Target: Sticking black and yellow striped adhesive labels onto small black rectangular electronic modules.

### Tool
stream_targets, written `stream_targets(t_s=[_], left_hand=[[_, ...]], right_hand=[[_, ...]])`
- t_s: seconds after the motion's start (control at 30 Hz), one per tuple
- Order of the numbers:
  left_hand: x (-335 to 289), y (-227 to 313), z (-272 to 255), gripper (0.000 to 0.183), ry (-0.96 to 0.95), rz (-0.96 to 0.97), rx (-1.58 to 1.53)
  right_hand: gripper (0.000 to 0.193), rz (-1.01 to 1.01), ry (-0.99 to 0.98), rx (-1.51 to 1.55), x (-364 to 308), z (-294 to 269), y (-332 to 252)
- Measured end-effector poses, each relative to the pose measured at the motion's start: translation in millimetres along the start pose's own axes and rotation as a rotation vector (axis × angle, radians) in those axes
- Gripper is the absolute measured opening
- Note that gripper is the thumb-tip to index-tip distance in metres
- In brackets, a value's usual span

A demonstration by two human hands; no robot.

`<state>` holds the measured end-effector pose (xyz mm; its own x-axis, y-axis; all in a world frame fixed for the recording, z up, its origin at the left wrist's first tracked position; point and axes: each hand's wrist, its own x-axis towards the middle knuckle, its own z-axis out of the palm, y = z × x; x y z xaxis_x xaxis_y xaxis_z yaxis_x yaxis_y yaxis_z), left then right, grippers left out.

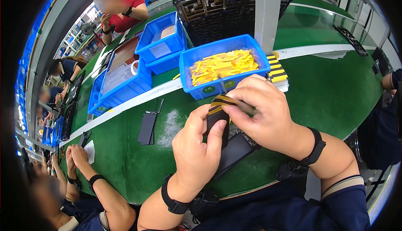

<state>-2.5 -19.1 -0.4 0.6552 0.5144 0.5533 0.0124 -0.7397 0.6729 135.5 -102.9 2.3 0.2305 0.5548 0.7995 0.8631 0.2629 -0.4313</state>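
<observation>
My left hand [194, 153] is wrapped round a dark, flat rectangular block [218, 120], thumb on its near face. A yellow-and-black striped strip [221, 101] lies across the block's upper end. My right hand [266, 115] pinches the strip at its right side, where a greyish part between the fingers is blurred. On the table just below my hands rests another dark flat block [234, 152], partly hidden by them. Beyond my hands stands a blue bin [194, 90] filled with loose yellow strips [224, 66].
Several striped pieces lie in a stack [277, 69] right of the bin. Dark blocks [146, 128] lie at left, beside whitish scuffs [171, 128] on the green table. More blue bins [125, 90] and a grey post [265, 15] stand farther back. A co-worker's hands [78, 157] work at left.
</observation>
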Motion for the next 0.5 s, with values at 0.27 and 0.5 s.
stream_targets(t_s=[0.27, 0.5], left_hand=[[11.8, -9.7, -8.0, 0.020, 0.010, 0.066, 0.155], [36.9, -92.8, -77.1, 0.021, -0.079, -0.321, 0.801]], right_hand=[[0.019, -0.064, -0.139, -0.052, 2.4, -2.8, 0.8], [0.013, 0.308, -0.227, 0.181, 0.5, 2.7, 5.7]])
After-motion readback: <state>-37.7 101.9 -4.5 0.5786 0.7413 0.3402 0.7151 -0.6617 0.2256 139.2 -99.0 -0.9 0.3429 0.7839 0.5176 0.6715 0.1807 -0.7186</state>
